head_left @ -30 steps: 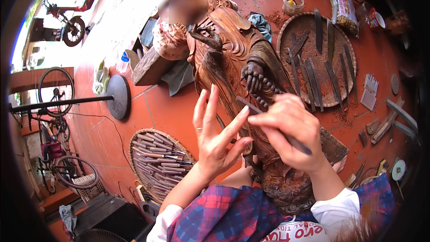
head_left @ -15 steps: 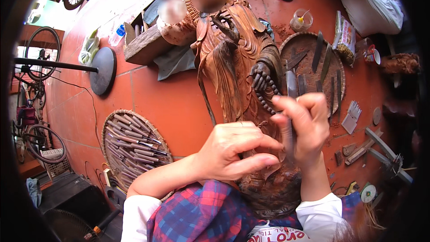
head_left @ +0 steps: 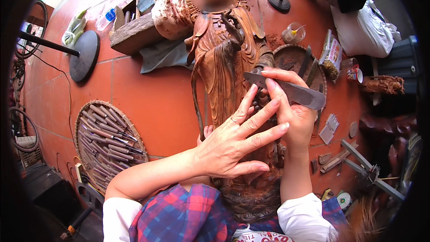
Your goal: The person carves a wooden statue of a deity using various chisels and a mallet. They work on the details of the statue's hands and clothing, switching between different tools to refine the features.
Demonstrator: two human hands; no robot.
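Red tiled floor (head_left: 148, 98) beneath wooden carving (head_left: 224, 58). My right hand (head_left: 291, 112) pinched flat chisel (head_left: 286, 90); left hand (head_left: 233, 141), fingers spread, steadied blade.

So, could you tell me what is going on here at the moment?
A person is working on a large carved wooden statue that lies on the red tiled floor. The right hand grips a flat metal blade over the carving, while the left hand rests against it with fingers spread. A round basket of chisels sits to the left and another tool tray to the right.
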